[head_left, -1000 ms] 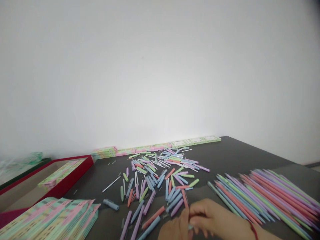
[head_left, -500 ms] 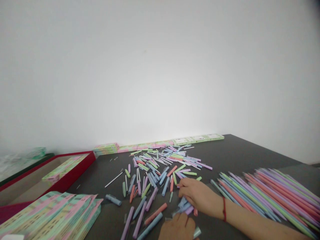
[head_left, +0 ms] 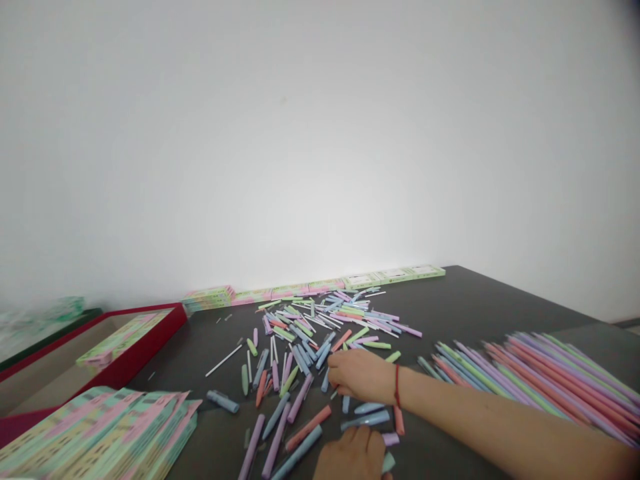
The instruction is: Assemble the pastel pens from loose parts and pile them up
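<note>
Your right hand reaches low among the loose pen parts, fingers curled down — you cannot tell whether they hold one. Your left hand, at its 6 o'clock, is bunched beside a pale-green pen part; its grip is hidden too. The step looks like picking through pieces, and the next move seems to call for a narrow pinch. Most parts lie toward 11 o'clock, the lined-up pens at 3. Printed cartons at 8 o'clock carry lettering — too blurred to read.
</note>
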`<state>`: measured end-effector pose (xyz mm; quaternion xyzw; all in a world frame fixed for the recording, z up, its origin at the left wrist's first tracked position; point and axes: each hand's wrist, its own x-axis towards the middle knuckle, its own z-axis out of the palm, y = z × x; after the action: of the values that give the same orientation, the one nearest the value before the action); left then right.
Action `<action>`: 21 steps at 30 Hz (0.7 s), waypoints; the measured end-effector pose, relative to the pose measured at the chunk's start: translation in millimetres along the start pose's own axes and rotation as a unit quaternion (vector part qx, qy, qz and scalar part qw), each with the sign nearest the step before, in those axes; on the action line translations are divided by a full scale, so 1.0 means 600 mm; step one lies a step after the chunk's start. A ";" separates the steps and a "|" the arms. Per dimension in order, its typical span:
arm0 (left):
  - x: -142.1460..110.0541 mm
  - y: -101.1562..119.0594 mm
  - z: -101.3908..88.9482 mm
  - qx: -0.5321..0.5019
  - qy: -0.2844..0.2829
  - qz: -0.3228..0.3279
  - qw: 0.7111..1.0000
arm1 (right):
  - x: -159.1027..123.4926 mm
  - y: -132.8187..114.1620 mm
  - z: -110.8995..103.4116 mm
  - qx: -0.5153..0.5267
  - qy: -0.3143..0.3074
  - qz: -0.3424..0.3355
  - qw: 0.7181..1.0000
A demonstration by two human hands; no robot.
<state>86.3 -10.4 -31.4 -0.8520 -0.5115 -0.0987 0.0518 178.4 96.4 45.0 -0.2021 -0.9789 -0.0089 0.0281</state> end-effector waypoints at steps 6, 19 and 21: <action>0.006 -0.003 0.012 -0.015 -0.005 -0.015 1.000 | -0.003 -0.004 -0.003 0.050 0.022 0.042 0.998; 0.002 -0.128 -0.168 -0.191 0.053 -0.249 0.948 | -0.116 -0.041 0.016 0.631 0.086 0.267 0.723; 0.000 -0.183 -0.183 -0.156 0.038 -0.278 0.947 | -0.115 -0.052 0.029 0.622 0.097 0.271 0.729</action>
<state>-23.4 20.4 74.2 -0.6692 -0.7039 -0.2195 -0.0917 228.4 41.1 23.3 -0.3939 -0.6615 0.5900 0.2433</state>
